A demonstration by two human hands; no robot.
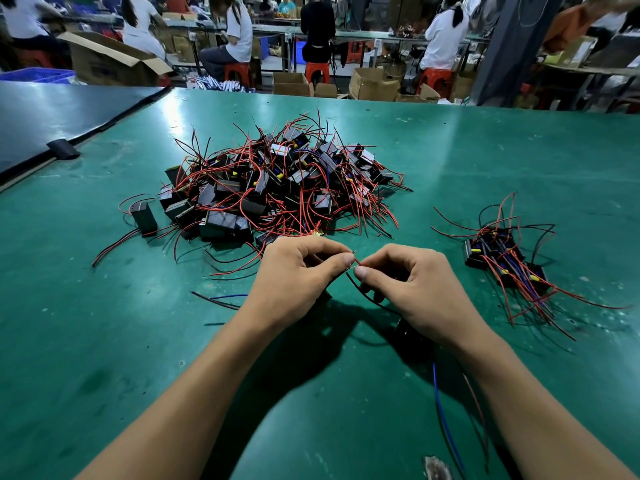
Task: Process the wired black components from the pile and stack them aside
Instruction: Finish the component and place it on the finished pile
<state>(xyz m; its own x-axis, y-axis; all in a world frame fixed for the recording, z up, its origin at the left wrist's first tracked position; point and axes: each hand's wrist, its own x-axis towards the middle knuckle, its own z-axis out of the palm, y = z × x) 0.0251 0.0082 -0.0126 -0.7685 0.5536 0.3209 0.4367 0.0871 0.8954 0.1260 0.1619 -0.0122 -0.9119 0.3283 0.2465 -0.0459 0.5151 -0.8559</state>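
Observation:
A big pile of black box components (277,181) with red, black and blue wires lies at the table's middle. A smaller stack of the same components (502,261) sits to the right. My left hand (294,271) and my right hand (412,282) meet just in front of the pile. Between their thumbs and forefingers both pinch the bare tips of a red wire (356,262) and a black wire (360,287). One black component (410,332) hangs under my right wrist, mostly hidden. Its blue wire (441,414) trails toward me.
The green table mat (104,341) spreads all round. One lone black component (143,216) lies left of the pile. A dark blue board (52,116) with a black clip (64,148) borders the far left. Behind the table, people sit on red stools among cardboard boxes (374,84).

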